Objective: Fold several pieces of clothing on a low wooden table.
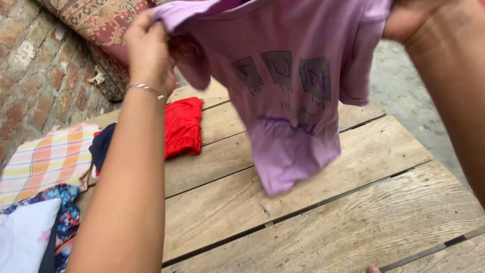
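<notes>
A small purple T-shirt [288, 101] with a dark printed front hangs in the air above the wooden plank table [353, 202]. My left hand [149, 48], with a thin bracelet at the wrist, pinches one shoulder of the shirt at the upper left. At the top right edge my right hand [404, 20] grips the other shoulder and is partly cut off by the frame. The shirt's hem dangles just above the planks.
A folded red garment [183, 126] lies on the table beside a dark blue one [102, 144]. At the left sit a checked cloth [45, 162], a patterned blue cloth [68, 222] and a white piece [22, 237]. A brick wall [35, 65] and patterned cushion [101, 25] stand behind.
</notes>
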